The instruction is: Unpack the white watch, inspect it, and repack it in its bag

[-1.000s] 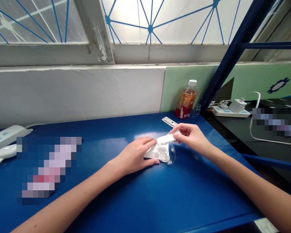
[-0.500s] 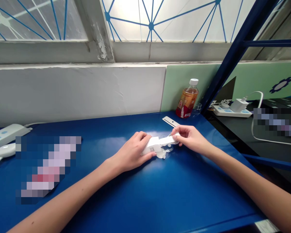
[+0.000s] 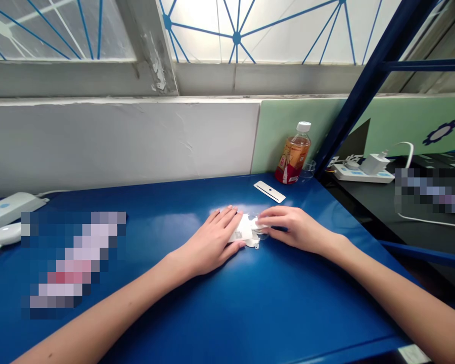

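My left hand point(image 3: 220, 233) lies flat over a small white paper box point(image 3: 243, 230), its fingers stretched out and its thumb along the near side. A printed square shows on the box between thumb and forefinger. My right hand point(image 3: 293, 226) is at the box's right end, thumb and fingers closed about a white flap point(image 3: 255, 223). Crumpled clear plastic point(image 3: 264, 235) lies under and beside that flap. A white scrap point(image 3: 252, 243) pokes out below the box. My fingers hide part of the box and the flap.
Behind my right hand lies a flat white strip with a slot point(image 3: 269, 192). A drink bottle point(image 3: 293, 154) stands in the back right corner by a blue post point(image 3: 358, 111). At left are a power strip point(image 3: 13, 210), a white mouse-like device point(image 3: 3, 235) and a blurred-out object point(image 3: 78, 258).
My left hand has flattened over the box, its fingers straightening. My right hand has come lower and slightly nearer the box, bringing the flap down. The slotted strip now shows whole.
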`<state>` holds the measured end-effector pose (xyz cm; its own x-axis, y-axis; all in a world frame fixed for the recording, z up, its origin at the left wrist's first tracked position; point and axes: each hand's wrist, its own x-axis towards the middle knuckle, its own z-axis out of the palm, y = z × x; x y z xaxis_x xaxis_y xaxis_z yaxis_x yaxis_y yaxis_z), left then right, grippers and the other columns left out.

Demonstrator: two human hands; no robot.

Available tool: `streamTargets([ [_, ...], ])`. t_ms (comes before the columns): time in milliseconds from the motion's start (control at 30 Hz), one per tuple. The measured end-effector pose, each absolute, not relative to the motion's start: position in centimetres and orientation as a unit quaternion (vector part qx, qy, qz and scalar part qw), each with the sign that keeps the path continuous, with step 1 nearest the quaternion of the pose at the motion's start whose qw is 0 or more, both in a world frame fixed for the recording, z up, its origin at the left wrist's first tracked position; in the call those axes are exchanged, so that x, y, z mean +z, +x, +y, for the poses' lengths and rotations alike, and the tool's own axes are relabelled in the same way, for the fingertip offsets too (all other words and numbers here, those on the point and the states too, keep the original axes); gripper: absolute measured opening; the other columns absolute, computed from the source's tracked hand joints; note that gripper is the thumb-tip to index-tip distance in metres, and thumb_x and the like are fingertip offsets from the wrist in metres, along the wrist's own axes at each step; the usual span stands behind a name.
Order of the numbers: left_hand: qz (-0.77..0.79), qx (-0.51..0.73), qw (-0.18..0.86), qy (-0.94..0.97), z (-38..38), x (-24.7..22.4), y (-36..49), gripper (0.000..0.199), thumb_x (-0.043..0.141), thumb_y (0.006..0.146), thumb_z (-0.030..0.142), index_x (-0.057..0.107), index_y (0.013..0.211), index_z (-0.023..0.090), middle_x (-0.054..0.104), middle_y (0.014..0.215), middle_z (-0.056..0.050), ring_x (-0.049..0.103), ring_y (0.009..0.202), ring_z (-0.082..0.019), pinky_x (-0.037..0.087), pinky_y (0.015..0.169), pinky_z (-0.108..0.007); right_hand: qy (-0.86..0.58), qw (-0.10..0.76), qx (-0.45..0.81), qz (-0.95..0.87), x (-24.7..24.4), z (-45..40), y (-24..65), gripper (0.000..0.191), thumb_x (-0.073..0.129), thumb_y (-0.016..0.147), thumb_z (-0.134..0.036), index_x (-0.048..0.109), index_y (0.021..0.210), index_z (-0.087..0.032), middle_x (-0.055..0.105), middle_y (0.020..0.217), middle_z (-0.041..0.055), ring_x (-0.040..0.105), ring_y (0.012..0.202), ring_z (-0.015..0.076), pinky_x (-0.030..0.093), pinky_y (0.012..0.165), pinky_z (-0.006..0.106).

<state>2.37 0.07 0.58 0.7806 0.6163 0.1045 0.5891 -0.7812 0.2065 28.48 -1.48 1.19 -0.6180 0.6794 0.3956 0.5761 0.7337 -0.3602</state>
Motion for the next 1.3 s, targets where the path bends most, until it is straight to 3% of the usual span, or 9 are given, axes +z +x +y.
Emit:
streamTargets([
  [300, 0.319, 0.086, 0.087, 0.940, 0.1, 0.2, 2.3, 0.060, 0.037, 0.100, 0.049, 0.030, 0.149, 0.015, 0.036, 0.154, -0.016, 0.029, 0.144, -0.029, 0.024, 0.117, -0.047, -0.361, 0.289, 0.060, -0.885, 0.1, -1.6, 27.6, 0.023, 0.053, 0.095, -0.017, 0.074, 0.103, -0.022, 0.074, 0.106, 0.0072, 0.068, 0.090, 0.0211, 0.057, 0.077, 0.034],
  [433, 0.317, 0.087, 0.086, 0.941, 0.2, 0.3, 2.4, 0.060, 0.037, 0.100, 0.050, 0.031, 0.148, 0.015, 0.038, 0.153, -0.016, 0.029, 0.144, -0.029, 0.025, 0.116, -0.047, -0.350, 0.222, 0.019, -0.910, 1.7, -1.5, 28.4, 0.024, 0.055, 0.095, -0.025, 0.073, 0.111, -0.024, 0.072, 0.114, 0.0087, 0.062, 0.108, 0.0272, 0.053, 0.090, 0.044],
  [567, 0.315, 0.088, 0.086, 0.941, 0.2, 0.3, 2.4, 0.060, 0.037, 0.101, 0.049, 0.031, 0.148, 0.014, 0.038, 0.153, -0.017, 0.030, 0.144, -0.030, 0.025, 0.116, -0.048, -0.325, 0.166, 0.021, -0.931, 2.7, -1.2, 29.3, 0.031, 0.047, 0.098, -0.021, 0.071, 0.117, -0.025, 0.072, 0.112, 0.0083, 0.063, 0.107, 0.0259, 0.054, 0.090, 0.042],
  [1033, 0.322, 0.080, 0.085, 0.939, 0.0, 0.3, 2.3, 0.060, 0.038, 0.101, 0.047, 0.032, 0.148, 0.011, 0.036, 0.153, -0.017, 0.029, 0.144, -0.030, 0.024, 0.117, -0.048, -0.343, 0.188, 0.059, -0.919, 1.8, -2.2, 28.2, 0.039, 0.049, 0.091, -0.010, 0.064, 0.125, -0.021, 0.066, 0.127, 0.0110, 0.054, 0.125, 0.0294, 0.050, 0.100, 0.048],
  [1300, 0.322, 0.094, 0.090, 0.938, -0.1, 0.3, 2.5, 0.059, 0.041, 0.099, 0.046, 0.034, 0.147, 0.012, 0.039, 0.152, -0.019, 0.031, 0.143, -0.031, 0.026, 0.116, -0.049, -0.377, 0.161, 0.090, -0.908, 1.7, -3.0, 27.5, 0.036, 0.048, 0.096, -0.026, 0.060, 0.129, -0.015, 0.047, 0.147, 0.0160, 0.029, 0.144, 0.0329, 0.038, 0.112, 0.053],
])
